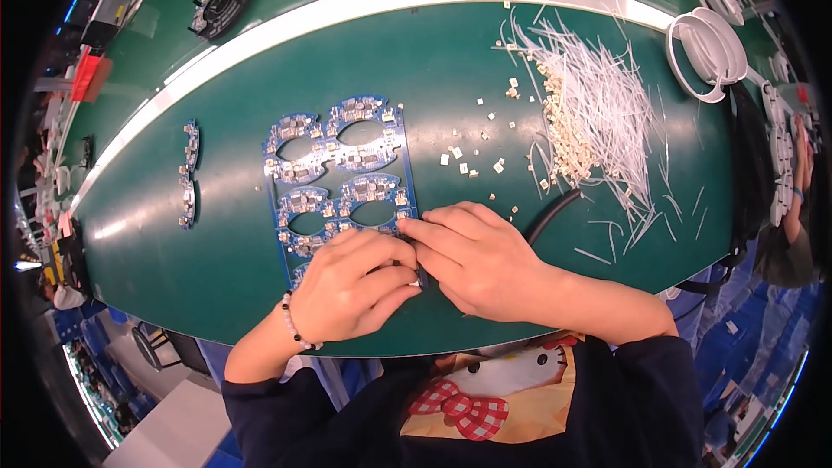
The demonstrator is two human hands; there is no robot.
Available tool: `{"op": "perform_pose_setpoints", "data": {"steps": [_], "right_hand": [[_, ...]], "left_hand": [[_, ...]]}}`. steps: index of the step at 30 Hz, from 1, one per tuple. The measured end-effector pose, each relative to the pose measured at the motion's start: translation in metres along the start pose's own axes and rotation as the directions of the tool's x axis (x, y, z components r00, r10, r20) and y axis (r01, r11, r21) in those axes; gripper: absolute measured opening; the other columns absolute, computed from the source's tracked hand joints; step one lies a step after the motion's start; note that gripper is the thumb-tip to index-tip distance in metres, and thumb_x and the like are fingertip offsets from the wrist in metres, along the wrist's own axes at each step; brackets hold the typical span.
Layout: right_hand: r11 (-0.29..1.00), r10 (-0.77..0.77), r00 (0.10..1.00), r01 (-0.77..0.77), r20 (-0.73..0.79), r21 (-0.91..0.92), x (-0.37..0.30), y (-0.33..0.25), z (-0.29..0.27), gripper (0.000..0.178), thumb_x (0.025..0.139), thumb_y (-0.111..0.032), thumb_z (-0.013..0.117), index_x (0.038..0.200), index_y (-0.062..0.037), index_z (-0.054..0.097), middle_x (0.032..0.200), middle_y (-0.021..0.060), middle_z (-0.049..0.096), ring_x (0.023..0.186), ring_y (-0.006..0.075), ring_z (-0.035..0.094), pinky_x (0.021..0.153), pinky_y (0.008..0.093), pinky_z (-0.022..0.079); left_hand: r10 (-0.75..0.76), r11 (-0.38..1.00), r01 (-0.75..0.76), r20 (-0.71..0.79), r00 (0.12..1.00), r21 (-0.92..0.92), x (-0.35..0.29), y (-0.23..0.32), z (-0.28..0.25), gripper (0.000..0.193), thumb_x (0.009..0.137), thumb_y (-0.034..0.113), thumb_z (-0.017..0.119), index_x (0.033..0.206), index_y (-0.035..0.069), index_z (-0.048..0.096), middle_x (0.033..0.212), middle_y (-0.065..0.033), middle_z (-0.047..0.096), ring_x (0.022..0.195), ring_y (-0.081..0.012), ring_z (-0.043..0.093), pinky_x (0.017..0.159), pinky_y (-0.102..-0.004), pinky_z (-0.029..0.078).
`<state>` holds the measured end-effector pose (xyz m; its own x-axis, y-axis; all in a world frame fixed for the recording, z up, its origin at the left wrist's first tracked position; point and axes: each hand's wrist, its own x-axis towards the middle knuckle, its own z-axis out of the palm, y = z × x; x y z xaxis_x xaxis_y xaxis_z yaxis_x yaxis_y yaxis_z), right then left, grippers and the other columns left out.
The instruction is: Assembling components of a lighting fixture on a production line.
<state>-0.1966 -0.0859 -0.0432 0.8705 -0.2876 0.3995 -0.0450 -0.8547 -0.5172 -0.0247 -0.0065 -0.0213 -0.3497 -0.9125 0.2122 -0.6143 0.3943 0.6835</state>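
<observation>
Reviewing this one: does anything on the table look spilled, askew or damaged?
White strips lie in a tangled heap at right, and small cream blocks stray from it across the green table; it looks spilled, though nothing is clearly damaged.

The circuit-board panel lies on the table, left of the strip heap (small connectors between).

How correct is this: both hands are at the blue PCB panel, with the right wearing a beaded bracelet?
Wrong side: in the head view, the left hand wears the beaded bracelet. It and the right hand are at the blue PCB panel.
</observation>
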Motion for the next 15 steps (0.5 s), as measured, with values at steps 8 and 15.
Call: {"op": "perform_pose_setpoints", "data": {"steps": [8, 15], "right_hand": [[0.999, 0.009, 1.0, -0.009, -0.009, 0.038, 0.0, -0.0039, -0.004, 0.026, 0.06, -0.007, 0.058, 0.083, 0.0038, 0.057, 0.103, 0.015, 0.054, 0.088, 0.0267, 0.053, 0.075, 0.0353, 0.042], [1.0, 0.026, 0.999, -0.026, 0.036, -0.001, 0.0002, -0.0037, -0.0054, 0.029, 0.058, -0.007, 0.058, 0.085, 0.0039, 0.058, 0.102, 0.0137, 0.055, 0.089, 0.0248, 0.053, 0.076, 0.0347, 0.041]], "left_hand": [[-0.003, 0.999, 0.003, -0.006, 1.0, -0.037, -0.0015, 0.0051, 0.0004, 0.017, 0.061, 0.005, 0.067, 0.075, 0.004, 0.058, 0.08, -0.0031, 0.056, 0.069, -0.0178, 0.054, 0.059, -0.0288, 0.037], [-0.026, 0.993, 0.02, -0.05, 0.998, -0.12, -0.0013, -0.0006, 0.0034, 0.011, 0.065, 0.007, 0.065, 0.074, 0.007, 0.058, 0.081, -0.0008, 0.055, 0.069, -0.0161, 0.053, 0.061, -0.0278, 0.037]]}}
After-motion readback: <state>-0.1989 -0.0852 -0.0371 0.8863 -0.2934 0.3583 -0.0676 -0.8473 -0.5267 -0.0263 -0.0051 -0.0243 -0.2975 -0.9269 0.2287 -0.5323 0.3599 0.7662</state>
